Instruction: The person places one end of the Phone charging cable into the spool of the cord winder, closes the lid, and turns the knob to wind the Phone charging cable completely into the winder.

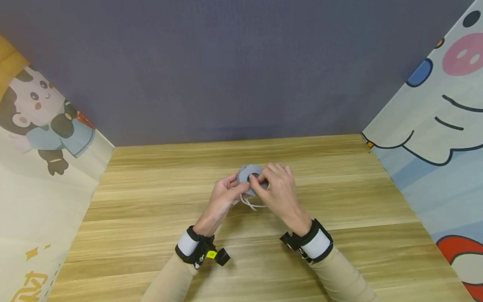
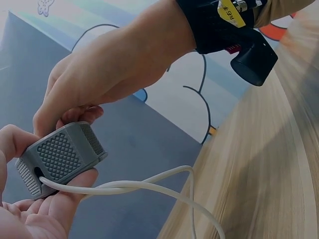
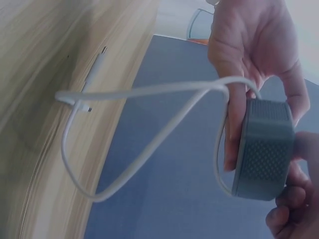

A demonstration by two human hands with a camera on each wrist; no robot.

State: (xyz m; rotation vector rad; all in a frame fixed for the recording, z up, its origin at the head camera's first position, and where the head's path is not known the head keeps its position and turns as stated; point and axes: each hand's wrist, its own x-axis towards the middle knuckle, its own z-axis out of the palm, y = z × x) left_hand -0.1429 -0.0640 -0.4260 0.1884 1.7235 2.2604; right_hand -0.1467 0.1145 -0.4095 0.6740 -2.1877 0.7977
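Grey corded box between both hands, left hand and right hand gripping it

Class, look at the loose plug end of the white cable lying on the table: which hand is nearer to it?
Left. The left hand grips the grey case just above the plug end; the right hand pinches the case from the far side.
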